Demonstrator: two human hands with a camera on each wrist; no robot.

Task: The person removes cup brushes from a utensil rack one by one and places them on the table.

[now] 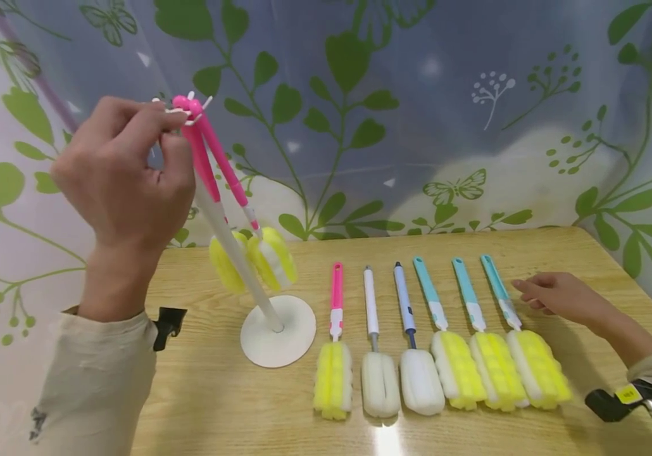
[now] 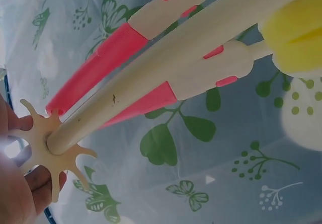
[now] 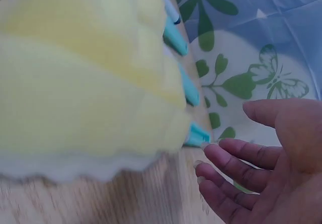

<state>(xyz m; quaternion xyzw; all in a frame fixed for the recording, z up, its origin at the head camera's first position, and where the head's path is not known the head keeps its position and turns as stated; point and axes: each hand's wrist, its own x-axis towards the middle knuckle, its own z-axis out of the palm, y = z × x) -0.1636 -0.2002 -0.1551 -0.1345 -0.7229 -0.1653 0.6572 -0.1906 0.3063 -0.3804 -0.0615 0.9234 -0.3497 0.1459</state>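
Note:
My left hand [image 1: 132,158] pinches the hooked top of a white brush stand [image 1: 229,237]. Its fingers lie around the star-shaped hook ring [image 2: 37,146] in the left wrist view. Two sponge bottle brushes with pink handles [image 1: 223,158] hang from the hooks, their yellow-and-white sponge heads [image 1: 273,256] down beside the pole. Low over the table, my right hand [image 1: 568,297] has relaxed, parted fingers and holds nothing. Nearest to it is the rightmost teal-handled sponge brush [image 1: 495,282], whose handle end appears just beyond the fingertips in the right wrist view.
In a row on the wooden table [image 1: 200,392] lie a pink-handled brush [image 1: 336,297], a white one [image 1: 371,304], a pale blue one [image 1: 404,297] and two more teal-handled ones [image 1: 430,288]. The stand's round base [image 1: 297,335] is left of them. A leaf-patterned curtain [image 1: 445,145] hangs behind.

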